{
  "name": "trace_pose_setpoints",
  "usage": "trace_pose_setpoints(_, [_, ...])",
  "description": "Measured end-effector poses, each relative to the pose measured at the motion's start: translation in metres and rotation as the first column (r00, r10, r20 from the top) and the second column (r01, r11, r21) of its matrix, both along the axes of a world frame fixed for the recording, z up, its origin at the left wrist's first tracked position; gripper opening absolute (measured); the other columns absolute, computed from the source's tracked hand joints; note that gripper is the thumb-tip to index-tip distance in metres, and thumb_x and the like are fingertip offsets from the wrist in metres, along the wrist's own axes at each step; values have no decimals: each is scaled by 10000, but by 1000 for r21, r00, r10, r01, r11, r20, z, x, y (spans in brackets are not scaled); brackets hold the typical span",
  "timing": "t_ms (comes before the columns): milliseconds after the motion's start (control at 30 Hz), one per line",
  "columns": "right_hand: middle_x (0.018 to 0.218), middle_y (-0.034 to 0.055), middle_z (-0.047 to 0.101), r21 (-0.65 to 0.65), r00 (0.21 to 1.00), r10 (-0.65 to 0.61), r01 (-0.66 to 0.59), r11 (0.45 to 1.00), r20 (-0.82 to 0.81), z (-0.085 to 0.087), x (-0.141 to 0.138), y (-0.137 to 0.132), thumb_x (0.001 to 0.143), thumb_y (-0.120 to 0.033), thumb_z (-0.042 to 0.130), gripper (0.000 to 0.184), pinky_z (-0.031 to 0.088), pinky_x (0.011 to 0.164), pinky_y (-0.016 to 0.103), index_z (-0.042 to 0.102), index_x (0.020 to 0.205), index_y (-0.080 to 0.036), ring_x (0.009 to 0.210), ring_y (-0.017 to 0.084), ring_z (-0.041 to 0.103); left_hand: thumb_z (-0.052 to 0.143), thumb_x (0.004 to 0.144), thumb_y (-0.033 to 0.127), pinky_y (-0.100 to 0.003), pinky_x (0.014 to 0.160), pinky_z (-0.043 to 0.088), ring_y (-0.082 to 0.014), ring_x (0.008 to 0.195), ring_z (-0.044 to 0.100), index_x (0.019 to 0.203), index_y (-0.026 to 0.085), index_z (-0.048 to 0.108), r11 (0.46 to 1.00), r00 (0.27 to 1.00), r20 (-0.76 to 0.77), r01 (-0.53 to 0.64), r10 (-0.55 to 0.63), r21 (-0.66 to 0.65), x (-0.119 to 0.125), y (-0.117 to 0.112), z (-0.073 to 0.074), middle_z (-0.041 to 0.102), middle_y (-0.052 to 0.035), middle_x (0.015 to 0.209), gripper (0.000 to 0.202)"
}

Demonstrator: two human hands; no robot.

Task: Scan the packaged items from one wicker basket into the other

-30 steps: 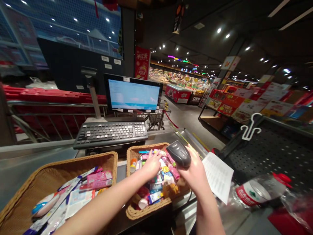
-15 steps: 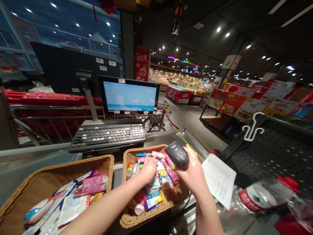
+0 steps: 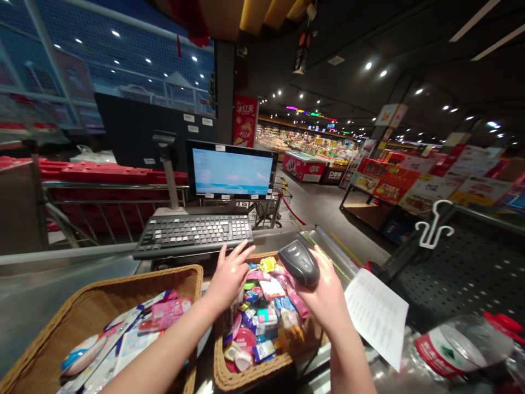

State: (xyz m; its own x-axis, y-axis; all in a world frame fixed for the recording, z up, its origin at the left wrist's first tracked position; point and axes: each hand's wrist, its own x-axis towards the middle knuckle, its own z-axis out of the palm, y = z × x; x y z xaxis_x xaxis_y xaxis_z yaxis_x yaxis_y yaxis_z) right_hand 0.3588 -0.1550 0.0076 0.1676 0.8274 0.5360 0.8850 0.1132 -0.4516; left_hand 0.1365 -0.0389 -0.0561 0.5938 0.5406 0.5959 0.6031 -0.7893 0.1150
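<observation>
From the head view, the dark handheld scanner (image 3: 299, 262) is being gripped by the right hand (image 3: 328, 293), fingers curled round it, right above the far right corner of the middle basket (image 3: 246, 378). Over on the far left corner, the left hand (image 3: 229, 279) is being held spread, fingers pointing toward the front edge of the keyboard (image 3: 194, 231). Nothing is being shown in its grasp, though the palm is being hidden, so a small item there can't be ruled out.

Small packages are being heaped inside that basket's rim, a yellow pack (image 3: 268, 265) lying near the far edge. More goods are being contained in the left basket (image 3: 106, 301), and the paper sheet (image 3: 379, 314) is being left untouched beyond the right hand.

For good handling, the scanner is best being kept steady and clear of the rim, with items being taken singly and their labels being left uncovered by fingers.
</observation>
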Motion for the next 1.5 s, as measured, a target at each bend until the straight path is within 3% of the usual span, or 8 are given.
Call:
trace_pose_setpoints(267, [1366, 114, 556, 98, 991, 96, -104, 990, 88, 27, -37, 5, 795, -231, 579, 531, 235, 1148, 662, 517, 1322, -217, 1426, 376, 326, 489, 955, 244, -662, 1145, 153, -314, 1388, 408, 767, 204, 645, 976, 981, 123, -165, 148, 143, -58, -4, 43, 570, -56, 1403, 248])
trace_pose_setpoints(567, [1371, 120, 542, 147, 952, 247, -275, 950, 182, 50, -99, 21, 771, -208, 611, 491, 241, 1125, 692, 571, 1260, -229, 1421, 395, 321, 501, 952, 258, -632, 1166, 122, -305, 1407, 387, 746, 208, 653, 933, 930, 247, -319, 274, 167, -119, -16, 63, 534, -59, 1436, 261])
trace_pose_setpoints(833, [1399, 154, 516, 152, 913, 339, -378, 913, 228, 51, -153, 26, 773, -225, 619, 492, 221, 1118, 713, 571, 1261, -200, 1432, 405, 296, 522, 947, 285, -631, 1164, 132, -302, 1391, 412, 733, 203, 654, 873, 874, 322, -441, 364, 209, -168, -28, 71, 535, -84, 1431, 264])
trace_pose_setpoints(1033, [1414, 154, 502, 111, 886, 402, -434, 894, 232, 42, -176, 24, 752, -193, 601, 520, 206, 1117, 731, 565, 1271, -192, 1442, 405, 273, 514, 946, 286, -634, 1159, 139, -298, 1396, 404, 736, 207, 655, 842, 841, 330, -504, 428, 191, -196, -35, 73, 521, -82, 1445, 265])
trace_pose_setpoints(1500, [1394, 148, 520, 22, 843, 485, -503, 864, 232, 44, -205, 12, 726, -174, 592, 502, 208, 1116, 727, 600, 1227, -205, 1434, 404, 291, 497, 942, 274, -646, 1151, 147, -295, 1401, 397, 744, 208, 654, 801, 808, 313, -568, 499, 188, -227, -43, 71, 521, -95, 1444, 261])
